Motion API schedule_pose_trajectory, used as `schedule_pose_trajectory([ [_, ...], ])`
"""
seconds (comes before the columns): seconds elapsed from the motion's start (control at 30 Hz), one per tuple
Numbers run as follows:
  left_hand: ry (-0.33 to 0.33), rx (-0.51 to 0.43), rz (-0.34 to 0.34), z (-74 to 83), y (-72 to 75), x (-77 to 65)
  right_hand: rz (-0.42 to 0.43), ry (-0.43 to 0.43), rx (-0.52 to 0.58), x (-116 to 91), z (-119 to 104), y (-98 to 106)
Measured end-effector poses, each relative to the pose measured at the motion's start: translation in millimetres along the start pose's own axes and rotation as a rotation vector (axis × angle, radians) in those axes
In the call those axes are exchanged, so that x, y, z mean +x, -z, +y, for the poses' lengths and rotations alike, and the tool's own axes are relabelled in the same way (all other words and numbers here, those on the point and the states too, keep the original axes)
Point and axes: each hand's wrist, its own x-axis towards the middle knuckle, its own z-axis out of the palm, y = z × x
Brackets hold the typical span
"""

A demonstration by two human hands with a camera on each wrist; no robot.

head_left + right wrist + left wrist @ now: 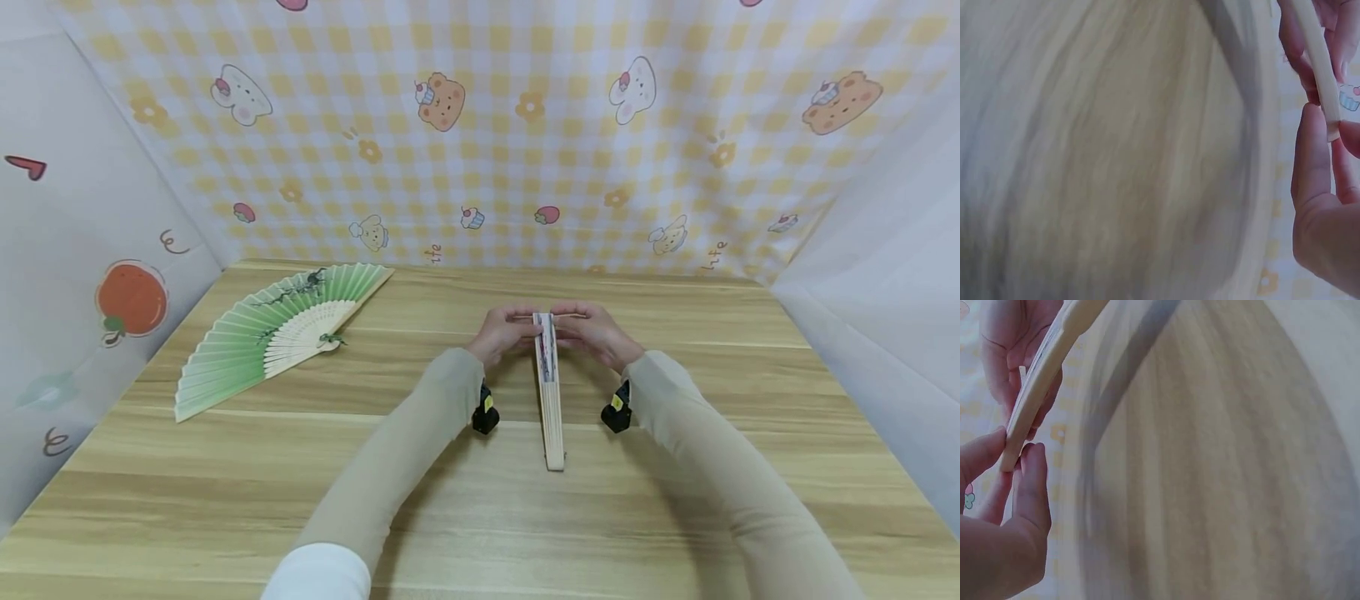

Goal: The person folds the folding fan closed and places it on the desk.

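Note:
A folded hand fan (551,408) with pale wooden ribs points lengthwise toward me, its far end between my two hands. From the left, my left hand (502,332) pinches that end with thumb and fingers. My right hand (596,330) pinches it from the other side. Pale leaf edges with dark and reddish print show along the fan's upper part. In the left wrist view, the left thumb and fingers touch the tip of a wooden outer rib (1047,369). The right wrist view shows the right fingers on the opposite outer rib (1317,53).
A spread green fan (247,342) with pale openwork ribs and a green tassel lies at the table's left. The wooden table (480,517) ends at a yellow checked cloth (480,167) behind. White cloth hangs at both sides. Small black devices (485,412) sit at the wrists.

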Motion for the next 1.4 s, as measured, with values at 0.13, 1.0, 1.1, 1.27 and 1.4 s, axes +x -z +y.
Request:
schedule_pose_trajectory([
  [0.13, 0.016, 0.024, -0.006, -2.4, 1.9, 1.2, 0.000, -0.012, -0.046, 2.4, 3.3, 0.9],
  [1.0, 0.027, 0.193, -0.054, -7.7, 5.7, 0.2, -0.026, -0.079, -0.194, 5.3, 9.2, 0.0],
  [1.1, 0.026, 0.193, -0.054, -8.5, 5.5, 0.0, -0.031, -0.073, -0.200, 4.5, 9.6, -0.3],
  [1.27, 0.013, 0.183, -0.056, -9.6, 5.8, -0.8, -0.035, -0.057, -0.217, 2.5, 9.5, -2.4],
  [1.4, 0.010, 0.196, -0.046, -9.7, 7.8, -1.1, -0.044, -0.044, -0.224, 2.0, 9.4, -3.1],
])
